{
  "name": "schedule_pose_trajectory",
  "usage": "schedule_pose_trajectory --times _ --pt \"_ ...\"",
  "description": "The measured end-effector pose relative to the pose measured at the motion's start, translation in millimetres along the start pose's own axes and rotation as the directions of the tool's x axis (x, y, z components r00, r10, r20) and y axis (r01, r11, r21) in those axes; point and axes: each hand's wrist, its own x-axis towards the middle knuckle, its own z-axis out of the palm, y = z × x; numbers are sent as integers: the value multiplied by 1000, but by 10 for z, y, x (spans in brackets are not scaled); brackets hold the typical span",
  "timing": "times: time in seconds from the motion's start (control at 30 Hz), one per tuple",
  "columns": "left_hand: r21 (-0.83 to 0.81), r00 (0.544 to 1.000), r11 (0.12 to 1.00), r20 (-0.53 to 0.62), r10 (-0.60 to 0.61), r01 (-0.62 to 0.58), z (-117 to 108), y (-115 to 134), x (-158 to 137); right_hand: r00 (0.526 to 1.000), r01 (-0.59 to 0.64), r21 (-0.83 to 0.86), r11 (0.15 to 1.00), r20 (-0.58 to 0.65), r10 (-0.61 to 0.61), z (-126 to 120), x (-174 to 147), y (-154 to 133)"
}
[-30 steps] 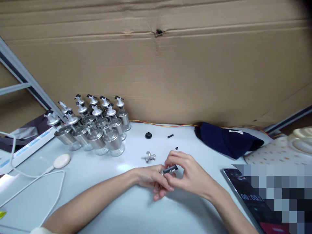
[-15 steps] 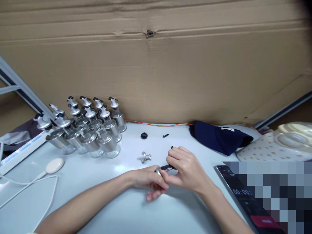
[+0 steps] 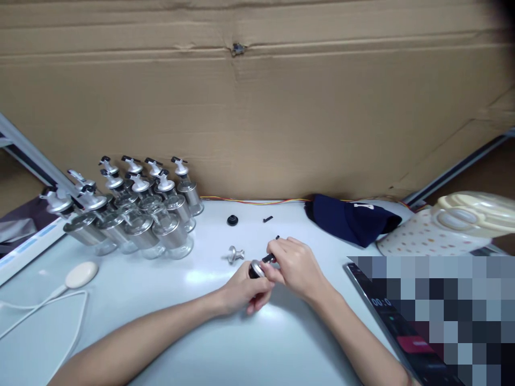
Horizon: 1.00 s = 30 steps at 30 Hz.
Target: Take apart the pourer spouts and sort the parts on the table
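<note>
A creased brown cardboard wall (image 3: 273, 128) spans the far side, a small ragged hole (image 3: 238, 49) high in it. Grey metal struts (image 3: 30, 154) slant at left and right. The pale bench (image 3: 306, 343) reflects white light.

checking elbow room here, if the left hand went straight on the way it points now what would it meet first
Most likely the right hand, close beyond the bottle spout that the left hand holds; how their depths line up is hard to tell from this one view.
</note>
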Motion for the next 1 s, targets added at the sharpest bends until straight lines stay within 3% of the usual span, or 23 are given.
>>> schedule_pose_trajectory --times 0.1,0.23,0.43,0.57,0.7,0.9,1.0 --pt "-43 999 999 23 -28 29 -40 4 27 999 -17 35 999 51 16 -12 10 -40" --pt "-119 972 979 188 -139 163 -177 68 90 989 -34 89 995 149 21 -81 57 -137" --pt "-138 938 961 289 -192 239 -284 78 111 993 -2 146 989 115 -15 -93 24 -142" --pt "-105 941 969 283 -186 223 -275 72 101 997 47 242 969 50 -61 -68 -15 -77" --pt "-61 951 980 260 -169 191 -232 83 73 998 58 211 976 0 -60 -106 -13 -43" --pt "-34 989 996 126 -73 77 -126 80 37 994 85 111 990 58 -92 -82 9 -43" --pt "-40 997 999 65 -34 37 -70 84 31 993 42 107 993 102 -53 -23 -2 -45"
